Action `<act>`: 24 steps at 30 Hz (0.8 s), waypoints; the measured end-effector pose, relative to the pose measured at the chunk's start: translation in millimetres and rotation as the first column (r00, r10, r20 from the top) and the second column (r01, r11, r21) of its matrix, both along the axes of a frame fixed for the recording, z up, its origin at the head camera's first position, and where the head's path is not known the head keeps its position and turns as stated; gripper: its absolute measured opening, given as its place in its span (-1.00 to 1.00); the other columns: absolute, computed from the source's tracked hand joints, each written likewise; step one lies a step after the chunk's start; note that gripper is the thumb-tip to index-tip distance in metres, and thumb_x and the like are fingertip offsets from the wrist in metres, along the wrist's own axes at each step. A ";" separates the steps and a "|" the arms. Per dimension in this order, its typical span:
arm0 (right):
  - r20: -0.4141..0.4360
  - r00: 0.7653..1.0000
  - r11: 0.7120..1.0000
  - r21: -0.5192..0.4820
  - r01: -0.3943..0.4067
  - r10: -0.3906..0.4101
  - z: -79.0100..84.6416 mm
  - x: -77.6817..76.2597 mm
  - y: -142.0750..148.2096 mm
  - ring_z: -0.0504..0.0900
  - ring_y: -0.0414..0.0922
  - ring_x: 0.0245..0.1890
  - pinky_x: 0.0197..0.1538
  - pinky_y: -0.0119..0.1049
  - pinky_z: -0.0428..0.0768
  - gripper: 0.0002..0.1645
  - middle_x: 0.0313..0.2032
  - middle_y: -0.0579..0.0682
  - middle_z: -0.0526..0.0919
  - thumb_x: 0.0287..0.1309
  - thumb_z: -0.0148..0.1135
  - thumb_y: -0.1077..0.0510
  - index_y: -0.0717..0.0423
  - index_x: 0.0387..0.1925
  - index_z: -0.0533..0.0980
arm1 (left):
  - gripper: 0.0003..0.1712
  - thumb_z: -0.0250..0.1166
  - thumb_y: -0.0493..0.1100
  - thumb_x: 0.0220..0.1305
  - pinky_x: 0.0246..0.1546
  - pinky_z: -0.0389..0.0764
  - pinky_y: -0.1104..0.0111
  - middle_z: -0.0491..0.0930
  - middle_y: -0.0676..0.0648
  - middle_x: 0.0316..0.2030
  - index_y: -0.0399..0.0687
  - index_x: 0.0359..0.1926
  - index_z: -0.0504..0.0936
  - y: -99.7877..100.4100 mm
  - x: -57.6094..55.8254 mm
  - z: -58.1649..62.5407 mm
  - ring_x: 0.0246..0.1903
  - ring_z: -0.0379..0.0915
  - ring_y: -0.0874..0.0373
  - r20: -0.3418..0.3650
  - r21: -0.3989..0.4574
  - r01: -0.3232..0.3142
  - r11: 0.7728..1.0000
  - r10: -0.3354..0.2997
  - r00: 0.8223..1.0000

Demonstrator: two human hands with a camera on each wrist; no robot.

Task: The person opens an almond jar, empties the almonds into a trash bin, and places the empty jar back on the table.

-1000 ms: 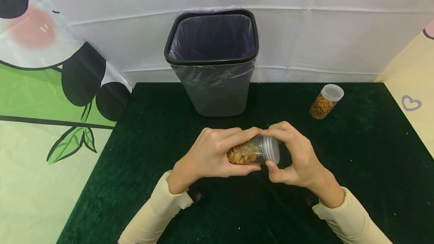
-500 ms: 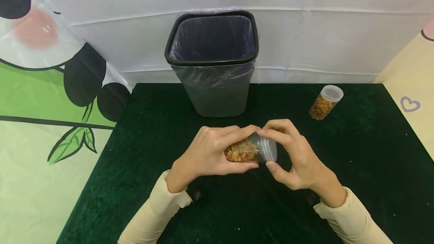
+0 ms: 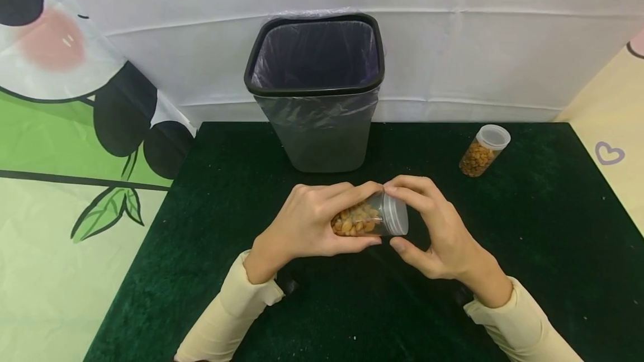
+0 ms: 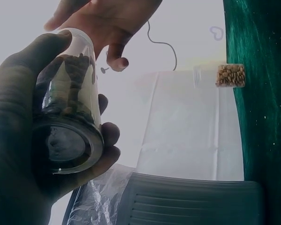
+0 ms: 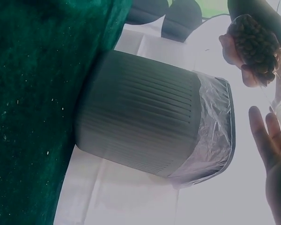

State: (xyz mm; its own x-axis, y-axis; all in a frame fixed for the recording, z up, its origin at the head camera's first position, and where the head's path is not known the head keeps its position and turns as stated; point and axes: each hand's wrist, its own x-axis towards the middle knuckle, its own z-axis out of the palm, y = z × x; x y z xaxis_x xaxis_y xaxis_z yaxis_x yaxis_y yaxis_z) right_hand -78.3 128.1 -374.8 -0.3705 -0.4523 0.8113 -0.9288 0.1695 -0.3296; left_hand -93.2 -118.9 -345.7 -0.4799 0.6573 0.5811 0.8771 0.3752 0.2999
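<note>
My left hand point(image 3: 312, 222) grips a clear plastic jar point(image 3: 356, 220) of small golden-brown pieces, held on its side in front of me. The translucent screw lid point(image 3: 396, 215) points right. My right hand point(image 3: 440, 233) is at that lid, fingertips by its upper rim and thumb apart from its lower edge. In the left wrist view, the jar's bottom point(image 4: 65, 145) faces the camera, with left fingers wrapped round the body. The right wrist view shows the right fingers point(image 5: 267, 133) extended near the lid, which is partly cut off.
A grey waste bin point(image 3: 327, 138) with a black rim and plastic liner stands beyond the hands, against the white backdrop. A second lidded jar point(image 3: 483, 152) with similar pieces is at the back right of the green cloth-covered table point(image 3: 528, 228). Printed sheets hang at both sides.
The held jar has shifted slightly left and up with the left hand. The right thumb has come away from the lid's lower edge, and the right fingers have moved a little along its rim.
</note>
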 end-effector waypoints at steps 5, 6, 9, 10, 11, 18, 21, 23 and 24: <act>-0.035 0.999 1.000 -0.013 -0.001 0.001 1.9 -0.4 -2.7 0.51 0.06 0.15 0.36 -0.41 0.45 -0.30 0.11 0.43 0.47 0.52 0.09 -0.14 0.50 0.16 0.38 | -0.21 0.56 0.23 0.11 -0.50 0.49 0.63 0.74 0.05 -0.31 0.01 0.30 0.61 -0.3 0.1 -0.4 -0.53 0.51 0.36 -0.018 -0.006 -0.006 1.000 0.006 1.000; -0.033 0.999 1.000 -0.012 -0.006 0.006 2.1 -0.3 -2.8 0.51 0.06 0.18 0.38 -0.40 0.44 -0.31 0.12 0.43 0.47 0.52 0.09 -0.13 0.50 0.16 0.38 | -0.20 0.56 0.22 0.10 -0.50 0.50 0.63 0.74 0.05 -0.31 0.01 0.30 0.61 -0.3 0.0 -0.6 -0.53 0.52 0.36 -0.021 -0.009 -0.009 1.000 0.008 1.000; -0.017 1.000 1.000 -0.008 -0.021 0.021 2.5 0.0 -1.8 0.50 0.01 0.30 0.43 -0.38 0.42 -0.28 0.18 0.47 0.45 0.53 0.07 -0.13 0.52 0.20 0.36 | -0.19 0.58 0.22 0.08 -0.47 0.54 0.61 0.74 0.05 -0.30 0.00 0.29 0.61 -0.5 -0.5 -0.9 -0.51 0.54 0.35 -0.028 -0.015 -0.021 1.000 0.021 0.999; -0.013 1.000 1.000 -0.007 -0.019 0.019 2.6 0.0 -1.4 0.49 0.00 0.33 0.44 -0.38 0.42 -0.27 0.20 0.48 0.45 0.54 0.06 -0.14 0.53 0.21 0.36 | -0.18 0.59 0.22 0.06 -0.46 0.55 0.61 0.74 0.04 -0.31 0.00 0.29 0.61 -0.7 -0.7 -0.8 -0.51 0.54 0.35 -0.029 -0.017 -0.026 1.000 0.026 0.999; -0.008 1.000 1.000 -0.001 -0.007 0.007 3.0 0.3 -0.6 0.48 0.00 0.36 0.45 -0.38 0.42 -0.26 0.22 0.48 0.45 0.55 0.05 -0.15 0.52 0.22 0.35 | -0.18 0.59 0.22 0.06 -0.46 0.55 0.60 0.73 0.04 -0.31 0.00 0.29 0.60 -0.8 -0.9 -0.6 -0.51 0.54 0.35 -0.030 -0.018 -0.030 0.999 0.029 0.999; 0.025 0.982 0.981 0.067 0.185 -0.187 3.6 1.1 3.4 0.62 0.02 0.05 0.23 -0.42 0.52 -0.12 0.19 0.29 0.57 0.54 -0.10 -0.36 0.40 0.31 0.41 | -0.20 0.58 0.22 0.08 -0.45 0.55 0.61 0.72 0.05 -0.32 0.04 0.30 0.60 -1.2 -1.6 -0.2 -0.51 0.53 0.35 -0.010 -0.027 -0.033 0.999 0.033 0.999; 0.044 0.969 0.964 0.119 0.238 -0.244 3.1 1.2 4.2 0.62 -0.04 -0.07 0.12 -0.38 0.51 -0.08 0.09 0.14 0.64 0.51 -0.13 -0.44 0.30 0.34 0.42 | -0.19 0.58 0.22 0.08 -0.44 0.56 0.61 0.72 0.04 -0.32 0.03 0.30 0.60 -1.5 -1.6 -1.0 -0.51 0.54 0.35 -0.014 -0.036 -0.038 0.999 0.037 0.999; 0.049 0.966 0.959 0.137 0.246 -0.255 2.6 1.1 4.2 0.62 -0.06 -0.09 0.07 -0.35 0.50 -0.08 0.06 0.10 0.66 0.50 -0.14 -0.45 0.26 0.35 0.43 | -0.19 0.58 0.23 0.08 -0.44 0.57 0.60 0.72 0.04 -0.32 0.03 0.30 0.60 -1.7 -1.6 -1.5 -0.51 0.54 0.34 -0.022 -0.043 -0.043 0.998 0.042 0.999; 0.051 0.965 0.959 0.141 0.246 -0.255 2.4 1.1 4.2 0.62 -0.06 -0.09 0.06 -0.35 0.50 -0.09 0.05 0.09 0.66 0.50 -0.13 -0.45 0.25 0.35 0.43 | -0.19 0.58 0.24 0.08 -0.44 0.57 0.60 0.72 0.04 -0.32 0.03 0.31 0.60 -1.7 -1.6 -1.6 -0.51 0.54 0.34 -0.026 -0.046 -0.046 0.998 0.045 0.999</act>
